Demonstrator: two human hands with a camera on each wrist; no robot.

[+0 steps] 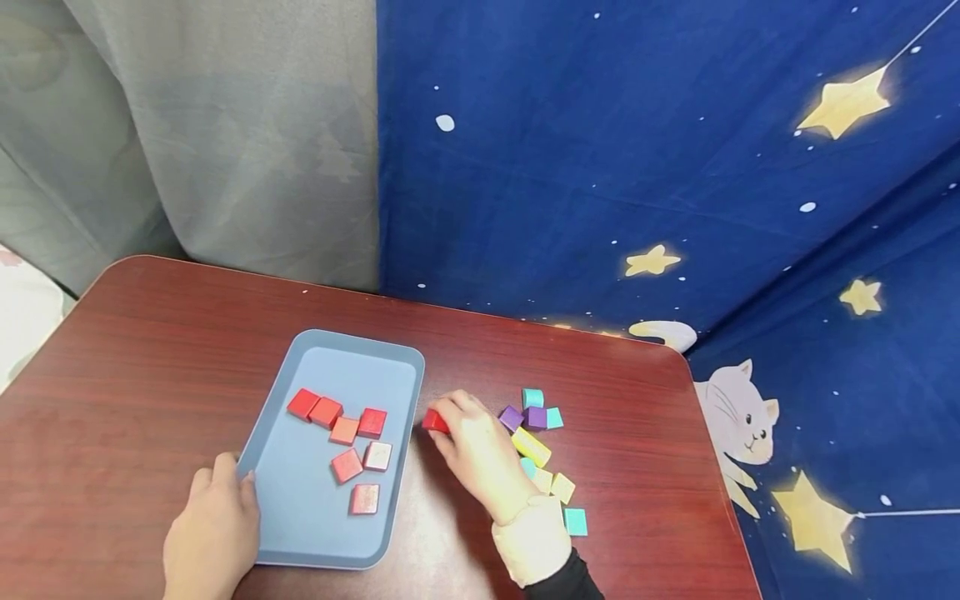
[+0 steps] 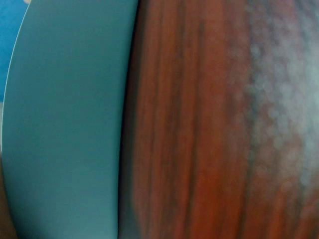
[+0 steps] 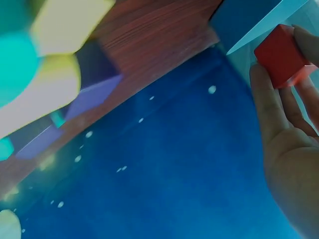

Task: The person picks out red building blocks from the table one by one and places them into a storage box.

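Between thumb and fingers, my right hand pinches a red cube, just outside the right rim of a blue-grey tray. The right wrist view shows the same red block at the fingertips, with the tray's wall close behind. My left hand grips the tray's left rim, thumb over the edge and the other fingers partly hidden. Inside the tray lie several red and pinkish cubes, scattered from the middle to the right side. In the left wrist view the tray's outer wall fills the left part.
Right of my right hand is a loose group of blocks: purple cubes, a yellow block, pale yellow cubes and teal pieces. The brown table ends at a blue star-patterned curtain and a grey one.
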